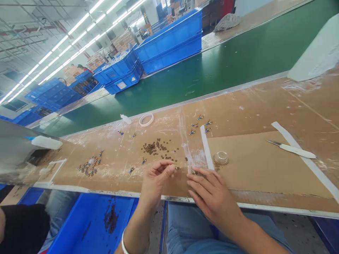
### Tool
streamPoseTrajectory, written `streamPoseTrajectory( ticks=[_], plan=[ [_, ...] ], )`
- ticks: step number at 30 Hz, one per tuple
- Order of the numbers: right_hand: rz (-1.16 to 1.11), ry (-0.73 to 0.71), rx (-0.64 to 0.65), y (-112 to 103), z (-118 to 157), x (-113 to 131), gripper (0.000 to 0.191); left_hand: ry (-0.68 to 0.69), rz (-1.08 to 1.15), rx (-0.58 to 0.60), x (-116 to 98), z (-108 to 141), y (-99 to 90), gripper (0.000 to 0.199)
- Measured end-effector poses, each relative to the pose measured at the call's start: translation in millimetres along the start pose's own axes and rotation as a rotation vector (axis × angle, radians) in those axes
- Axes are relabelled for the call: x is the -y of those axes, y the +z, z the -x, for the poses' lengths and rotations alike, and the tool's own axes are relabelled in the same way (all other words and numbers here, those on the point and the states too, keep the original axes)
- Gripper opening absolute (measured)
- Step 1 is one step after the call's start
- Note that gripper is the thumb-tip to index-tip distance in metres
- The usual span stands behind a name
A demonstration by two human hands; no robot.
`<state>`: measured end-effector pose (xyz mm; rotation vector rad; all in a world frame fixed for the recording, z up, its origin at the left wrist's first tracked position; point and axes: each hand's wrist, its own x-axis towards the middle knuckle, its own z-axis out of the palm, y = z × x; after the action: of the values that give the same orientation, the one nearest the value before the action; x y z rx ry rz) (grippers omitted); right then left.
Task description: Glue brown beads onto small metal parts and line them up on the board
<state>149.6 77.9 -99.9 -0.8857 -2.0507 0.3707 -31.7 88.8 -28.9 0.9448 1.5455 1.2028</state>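
from my end, a small piece (176,168) sits at the left hand's (159,178) fingertips, thumb and finger pinched together on it, just nearer me than the scattered brown beads (150,148). i judge this as fine handling, calling for light, steady pressure. the right hand (212,194) lies low, fingers extended, beside a clear dish (221,158); its fingers hide what's beneath, so i can't tell its grip. the piece's shape is too small to read.
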Motion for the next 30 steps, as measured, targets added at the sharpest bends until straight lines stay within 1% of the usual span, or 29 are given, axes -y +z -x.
streamPoseTrajectory(
  ticks=[3,6,10,14,17,19,22,24,26,28,30],
  plan=[
    [-0.016,-0.012,-0.066,-2,-1,-1,0.017,-0.068,0.112,0.072,-2,-3,30.2,0.019],
    [-0.053,0.001,-0.118,-1,-3,-3,0.016,-0.091,0.123,0.099,-6,-7,50.6,0.024],
    [-0.088,0.015,-0.154,1,-3,-5,0.016,-0.098,0.047,0.142,-12,-12,65.6,0.028],
    [-0.104,0.023,-0.166,2,-2,-6,0.015,-0.021,-0.038,0.14,-17,-15,77.1,0.022],
    [-0.114,0.024,-0.167,3,-2,-7,0.014,0.036,-0.081,0.133,-22,-16,84.8,0.018],
    [-0.119,0.022,-0.163,3,-2,-8,0.013,0.046,-0.115,0.148,-24,-18,87.4,0.018],
    [-0.126,0.024,-0.159,4,-2,-9,0.011,0.065,-0.227,0.152,-28,-20,86.9,0.022],
    [-0.128,0.027,-0.154,4,-2,-9,0.01,0.114,-0.328,0.159,-31,-22,85.5,0.024],
    [-0.125,0.029,-0.142,3,-2,-9,0.01,0.164,-0.399,0.191,-33,-23,84.9,0.022],
    [-0.117,0.033,-0.12,3,-2,-9,0.009,0.179,-0.416,0.222,-34,-24,85.3,0.021],
    [-0.108,0.038,-0.103,2,-2,-9,0.009,0.156,-0.412,0.229,-35,-24,85.7,0.021]
  ],
)
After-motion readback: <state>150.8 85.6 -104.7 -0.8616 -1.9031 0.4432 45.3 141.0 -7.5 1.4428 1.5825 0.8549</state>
